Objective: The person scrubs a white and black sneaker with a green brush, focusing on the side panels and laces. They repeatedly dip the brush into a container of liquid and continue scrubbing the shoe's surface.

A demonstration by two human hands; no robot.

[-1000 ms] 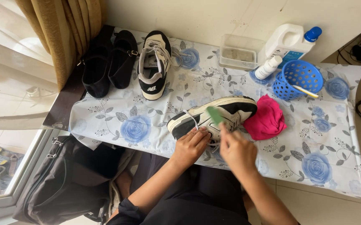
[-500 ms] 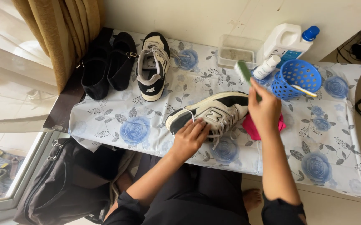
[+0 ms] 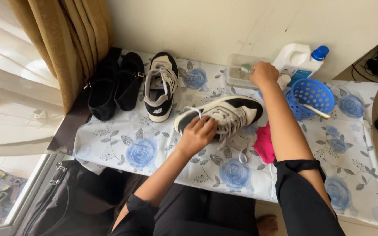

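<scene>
My left hand (image 3: pixel 197 133) grips a black-and-white sneaker (image 3: pixel 224 114) by its laced top, holding it on the flowered tablecloth (image 3: pixel 141 153). My right hand (image 3: pixel 264 73) is stretched out to the back of the table, closed on a green-headed brush (image 3: pixel 245 67) whose head is over a clear plastic container (image 3: pixel 239 78). A pink cloth (image 3: pixel 264 144) lies to the right of the held sneaker, partly under my right forearm.
The matching sneaker (image 3: pixel 160 87) and two black shoes (image 3: pixel 115 85) stand at the back left by a curtain (image 3: pixel 67 43). A white detergent bottle with blue cap (image 3: pixel 298 59) and a blue basket (image 3: pixel 313 97) sit at the back right. A black bag (image 3: pixel 67 205) lies on the floor.
My right hand has lifted the brush off the sneaker and carried it to the clear container at the back. My left hand stayed on the sneaker, which has turned slightly.
</scene>
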